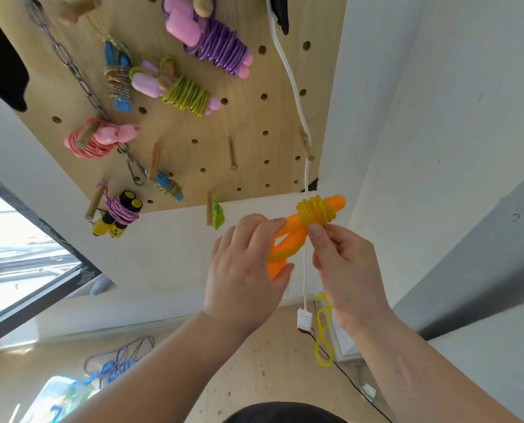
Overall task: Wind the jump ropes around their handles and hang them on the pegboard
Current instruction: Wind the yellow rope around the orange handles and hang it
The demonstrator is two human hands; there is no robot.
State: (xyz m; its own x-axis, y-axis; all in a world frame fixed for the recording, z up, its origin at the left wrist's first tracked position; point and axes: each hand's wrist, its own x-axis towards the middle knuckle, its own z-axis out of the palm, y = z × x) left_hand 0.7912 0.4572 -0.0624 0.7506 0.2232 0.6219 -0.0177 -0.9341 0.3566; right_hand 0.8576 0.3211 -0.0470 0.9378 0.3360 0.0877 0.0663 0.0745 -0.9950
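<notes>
Two hands [248, 264] [346, 270] grip orange handles [288, 239], yellow rope [315, 212] wound

Orange handles [288, 236] wound with translucent yellow rope [315, 212]; behind, a pale wooden pegboard [248, 123] carrying purple, lime-green, pink and blue-and-gold wound ropes.

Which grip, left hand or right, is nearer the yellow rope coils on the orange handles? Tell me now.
Right. The right grip pinches at the yellow rope coils, thumb on their lower edge. The left grip holds the orange handles further down, clear of the coils.
</notes>
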